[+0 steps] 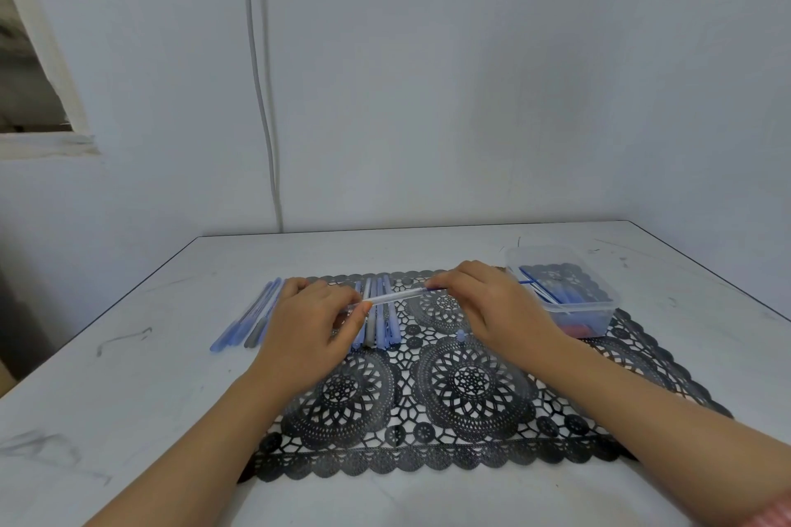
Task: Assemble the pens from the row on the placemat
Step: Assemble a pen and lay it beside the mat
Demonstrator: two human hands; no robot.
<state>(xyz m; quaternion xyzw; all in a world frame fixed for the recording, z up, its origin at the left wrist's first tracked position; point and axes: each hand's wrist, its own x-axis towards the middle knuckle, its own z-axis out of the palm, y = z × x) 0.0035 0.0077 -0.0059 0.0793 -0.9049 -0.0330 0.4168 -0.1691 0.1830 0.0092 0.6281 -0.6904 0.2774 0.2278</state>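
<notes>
A clear pen barrel point(396, 296) is being held level above the row of pens point(379, 314) on the black lace-pattern placemat point(428, 398); left hand point(306, 325) and right hand point(483, 304) are pinching its ends. A clear plastic tub point(565, 291) is holding blue refills point(541, 289).

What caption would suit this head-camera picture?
Left hand and right hand hold a clear pen barrel above the pen row on a black placemat.
</notes>
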